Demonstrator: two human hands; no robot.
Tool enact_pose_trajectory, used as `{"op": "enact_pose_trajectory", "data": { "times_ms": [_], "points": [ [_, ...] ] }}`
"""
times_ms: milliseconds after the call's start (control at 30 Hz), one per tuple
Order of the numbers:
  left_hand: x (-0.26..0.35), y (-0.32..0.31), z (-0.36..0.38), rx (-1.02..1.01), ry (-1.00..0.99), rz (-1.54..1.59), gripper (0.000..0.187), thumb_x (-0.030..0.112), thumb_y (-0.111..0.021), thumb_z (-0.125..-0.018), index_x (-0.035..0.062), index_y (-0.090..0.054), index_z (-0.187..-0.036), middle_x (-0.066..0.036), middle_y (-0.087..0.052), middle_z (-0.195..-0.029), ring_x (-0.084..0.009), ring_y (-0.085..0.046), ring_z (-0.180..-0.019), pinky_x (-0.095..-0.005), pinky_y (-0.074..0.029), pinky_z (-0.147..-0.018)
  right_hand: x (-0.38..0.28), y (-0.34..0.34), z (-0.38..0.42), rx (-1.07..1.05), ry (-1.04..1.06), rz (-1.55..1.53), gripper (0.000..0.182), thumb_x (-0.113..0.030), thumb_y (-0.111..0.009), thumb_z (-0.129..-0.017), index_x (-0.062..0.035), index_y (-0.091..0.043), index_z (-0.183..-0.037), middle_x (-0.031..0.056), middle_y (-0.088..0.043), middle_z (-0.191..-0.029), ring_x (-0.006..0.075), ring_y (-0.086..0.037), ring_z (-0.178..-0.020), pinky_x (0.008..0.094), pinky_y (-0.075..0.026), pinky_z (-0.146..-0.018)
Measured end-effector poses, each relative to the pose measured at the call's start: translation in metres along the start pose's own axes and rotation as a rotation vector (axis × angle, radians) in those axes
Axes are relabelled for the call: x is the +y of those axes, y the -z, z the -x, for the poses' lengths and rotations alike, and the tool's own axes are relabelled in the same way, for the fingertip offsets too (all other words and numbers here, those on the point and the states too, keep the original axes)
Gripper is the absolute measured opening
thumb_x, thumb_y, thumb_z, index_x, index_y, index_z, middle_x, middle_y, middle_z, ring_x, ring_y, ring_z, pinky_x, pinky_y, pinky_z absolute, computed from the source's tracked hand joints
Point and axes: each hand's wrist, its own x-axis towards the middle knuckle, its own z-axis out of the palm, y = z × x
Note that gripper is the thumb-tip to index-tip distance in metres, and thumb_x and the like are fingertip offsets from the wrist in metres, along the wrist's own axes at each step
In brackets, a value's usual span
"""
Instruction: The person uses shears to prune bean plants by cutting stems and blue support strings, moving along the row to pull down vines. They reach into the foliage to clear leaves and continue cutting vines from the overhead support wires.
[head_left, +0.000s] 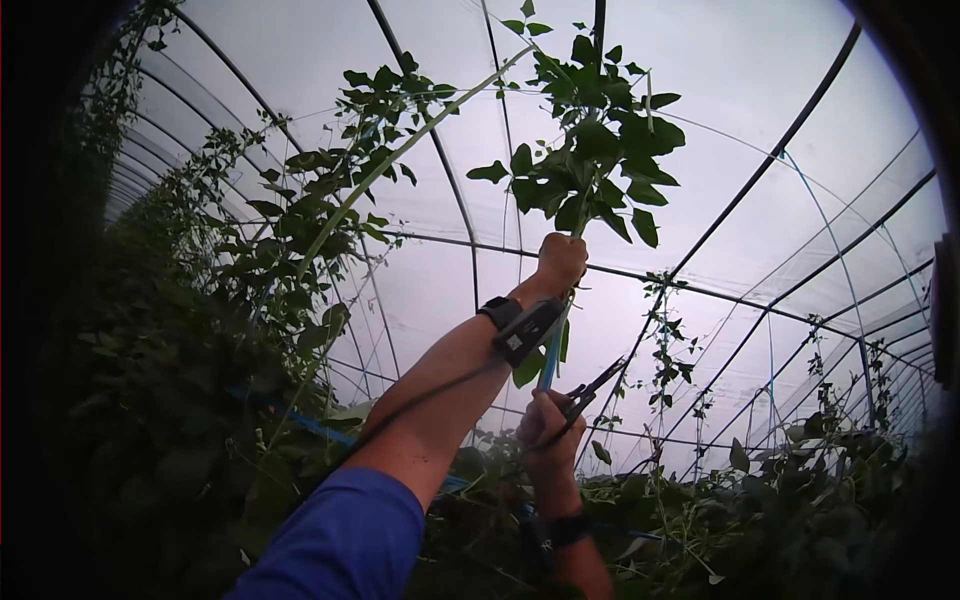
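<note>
The left hand (562, 260) is clamped around the vine (598, 140), already gathered into a bunch, with leaves fanned above the fist and some stem and leaf below. Blue twine (551, 358) hangs between the hands; whether it is knotted, or any stem cut, I cannot tell. The right hand (552, 428), lower down, is closed around the scissors (584, 396), blades pointing up and rightward, beside the twine and below the bunch

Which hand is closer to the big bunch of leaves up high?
Left. The left hand is closed around the stems just under the leaves. The right hand is farther away, lower down, holding the scissors.
</note>
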Motion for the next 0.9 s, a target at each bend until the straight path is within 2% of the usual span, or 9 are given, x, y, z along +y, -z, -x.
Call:
{"op": "enact_pose_trajectory", "data": {
  "times_ms": [167, 400, 467, 533, 633, 667, 733, 800, 900],
  "points": [
    [-0.002, -0.007, 0.000, 0.035, -0.021, 0.139, 0.031, 0.011, -0.048, -0.080, 0.0012, -0.050, -0.050, -0.005, -0.045, -0.042, -0.0139, -0.042, -0.033, -0.0300, -0.031, -0.032, -0.005, -0.002, -0.004, 0.106, 0.093, 0.278, 0.024, -0.021, -0.061, -0.087, 0.0010, -0.052, -0.092, 0.0047, -0.053, -0.062, 0.0159, -0.060, -0.055, 0.0242, -0.039, -0.042],
    [-0.030, -0.030, -0.017, 0.149, -0.164, -0.087, 0.027, 0.012, -0.049, -0.083, 0.0035, -0.049, -0.057, 0.000, -0.040, -0.044, -0.0090, -0.037, -0.036, -0.0284, -0.027, -0.035, -0.077, 0.021, -0.051, 0.251, 0.206, 0.071, 0.014, -0.013, -0.059, -0.086, -0.0046, -0.049, -0.080, 0.0030, -0.051, -0.058, 0.0115, -0.049, -0.043, 0.0212, -0.030, -0.034],
    [-0.046, -0.042, -0.010, 0.223, -0.712, -0.331, 0.032, 0.014, -0.048, -0.083, -0.0016, -0.052, -0.056, -0.008, -0.047, -0.046, -0.0151, -0.046, -0.040, -0.0349, -0.036, -0.039, -0.097, 0.016, -0.078, 0.204, 0.249, 0.104, 0.013, -0.015, -0.059, -0.086, -0.0051, -0.050, -0.083, 0.0038, -0.053, -0.061, 0.0148, -0.053, -0.046, 0.0232, -0.037, -0.037],
    [-0.034, -0.054, 0.004, 0.258, -0.347, -0.339, 0.031, 0.015, -0.048, -0.082, -0.0056, -0.057, -0.062, -0.018, -0.055, -0.053, -0.0260, -0.054, -0.048, -0.0393, -0.043, -0.049, -0.113, 0.014, -0.108, 0.209, 0.302, 0.294, 0.017, -0.018, -0.059, -0.086, -0.0053, -0.050, -0.092, 0.0078, -0.060, -0.076, 0.0198, -0.062, -0.065, 0.0307, -0.049, -0.054],
    [-0.021, -0.059, 0.019, 0.237, -0.301, -0.402, 0.027, 0.016, -0.049, -0.081, -0.0055, -0.062, -0.070, -0.025, -0.061, -0.074, -0.0379, -0.062, -0.074, -0.0433, -0.048, -0.069, -0.144, 0.004, -0.160, 0.030, 0.225, 0.344, 0.022, -0.022, -0.061, -0.086, -0.0070, -0.050, -0.097, 0.0078, -0.062, -0.085, 0.0222, -0.063, -0.074, 0.0379, -0.049, -0.066],
    [-0.023, -0.058, 0.018, 0.196, -0.330, -0.466, 0.026, 0.016, -0.050, -0.081, -0.0052, -0.064, -0.074, -0.025, -0.063, -0.079, -0.0380, -0.063, -0.080, -0.0439, -0.050, -0.075, -0.157, -0.003, -0.171, 0.009, 0.176, 0.489, 0.021, -0.022, -0.065, -0.081, -0.0059, -0.055, -0.090, 0.0080, -0.063, -0.081, 0.0227, -0.064, -0.073, 0.0370, -0.049, -0.064],
    [-0.019, -0.057, 0.026, 0.107, -0.406, -0.619, 0.023, 0.018, -0.057, -0.073, -0.0038, -0.064, -0.075, -0.022, -0.064, -0.079, -0.0362, -0.063, -0.080, -0.0429, -0.050, -0.075, -0.182, -0.018, -0.180, -0.401, 0.800, 1.761, 0.019, -0.023, -0.061, -0.080, -0.0041, -0.059, -0.084, 0.0100, -0.063, -0.076, 0.0196, -0.062, -0.070, 0.0326, -0.049, -0.059],
    [-0.013, -0.062, 0.029, 0.233, -0.301, -0.415, 0.021, 0.017, -0.058, -0.071, -0.0027, -0.064, -0.072, -0.022, -0.063, -0.078, -0.0375, -0.063, -0.079, -0.0440, -0.050, -0.074, -0.186, -0.035, -0.211, -0.509, 1.062, 1.941, 0.016, -0.018, -0.064, -0.074, -0.0060, -0.061, -0.084, 0.0109, -0.062, -0.071, 0.0236, -0.061, -0.064, 0.0311, -0.048, -0.059],
    [-0.002, -0.056, 0.030, 0.229, -0.296, -0.438, 0.019, 0.014, -0.055, -0.071, -0.0025, -0.064, -0.069, -0.025, -0.062, -0.075, -0.0395, -0.062, -0.078, -0.0451, -0.050, -0.072, -0.192, -0.046, -0.233, -0.574, 0.850, 1.743, 0.013, -0.012, -0.064, -0.074, -0.0070, -0.062, -0.086, 0.0103, -0.064, -0.077, 0.0217, -0.061, -0.067, 0.0313, -0.048, -0.060]
  ]
}}
